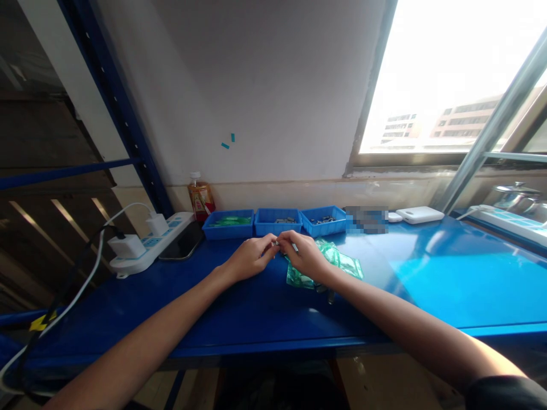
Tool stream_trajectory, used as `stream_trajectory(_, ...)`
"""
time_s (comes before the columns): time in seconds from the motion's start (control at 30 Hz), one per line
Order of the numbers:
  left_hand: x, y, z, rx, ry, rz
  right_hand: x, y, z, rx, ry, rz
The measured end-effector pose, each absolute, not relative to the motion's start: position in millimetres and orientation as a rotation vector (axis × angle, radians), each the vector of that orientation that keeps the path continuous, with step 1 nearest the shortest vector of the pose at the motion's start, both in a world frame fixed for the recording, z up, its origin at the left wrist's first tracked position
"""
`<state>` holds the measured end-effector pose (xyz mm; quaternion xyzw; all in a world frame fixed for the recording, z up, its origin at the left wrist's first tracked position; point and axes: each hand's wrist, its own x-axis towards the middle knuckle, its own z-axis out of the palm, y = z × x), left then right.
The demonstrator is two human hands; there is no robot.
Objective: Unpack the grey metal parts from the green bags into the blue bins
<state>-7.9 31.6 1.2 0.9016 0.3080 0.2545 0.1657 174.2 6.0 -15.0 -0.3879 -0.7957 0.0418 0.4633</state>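
Over the blue table [239, 319], my left hand [251, 257] and my right hand [305, 255] meet fingertip to fingertip. Both are closed in a pinch on a small light-coloured piece [277, 244], mostly hidden by the fingers and too small to name. Green clear plastic bags [348, 265] lie in a loose pile under and beside my right hand. A small dark metallic piece [330, 296] pokes out at the near side of the pile, by my right wrist.
Three blue bins stand along the wall: one with green bags [228, 232], one with small grey pieces [265, 229], one with small dark pieces [328, 229]. A bottle [200, 198], phone [182, 242] and power strip [143, 253] are left; a white box [420, 215] is right.
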Motion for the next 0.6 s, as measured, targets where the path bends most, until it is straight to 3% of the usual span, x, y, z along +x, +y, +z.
stream_trajectory(0.6,-5.2,29.4,2.4,2.624,0.954,0.571,177.5,9.6,-18.4,-1.215,-2.173,-0.107)
